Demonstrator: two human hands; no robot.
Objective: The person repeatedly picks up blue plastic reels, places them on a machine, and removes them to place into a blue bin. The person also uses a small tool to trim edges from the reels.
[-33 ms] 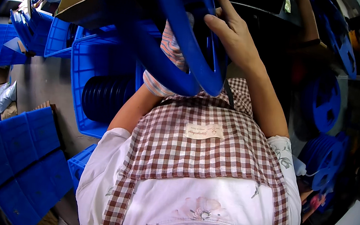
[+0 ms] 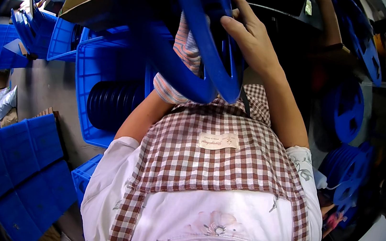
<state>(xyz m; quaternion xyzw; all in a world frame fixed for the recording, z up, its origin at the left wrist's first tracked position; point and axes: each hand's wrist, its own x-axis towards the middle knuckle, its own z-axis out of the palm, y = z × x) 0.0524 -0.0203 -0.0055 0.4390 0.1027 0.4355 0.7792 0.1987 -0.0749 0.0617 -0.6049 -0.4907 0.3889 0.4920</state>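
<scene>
The top of the blue reel [image 2: 198,32] is cut off, and its rim half hides the gloved left hand [image 2: 185,50]; I can't tell its grip. The right hand [image 2: 254,37] parts thumb and finger at the edge, hold unclear. Glossy, two-rimmed, the reel is before the checked apron [image 2: 225,168], barely shifted from earlier.

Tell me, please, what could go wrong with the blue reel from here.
The blue reel might slip, as the right hand seems to touch only its edge. The left hand, in a striped covering and seen between the reel's rims, could get snagged. The lower parts of those rims, close to the checked apron, might catch its cloth.
</scene>
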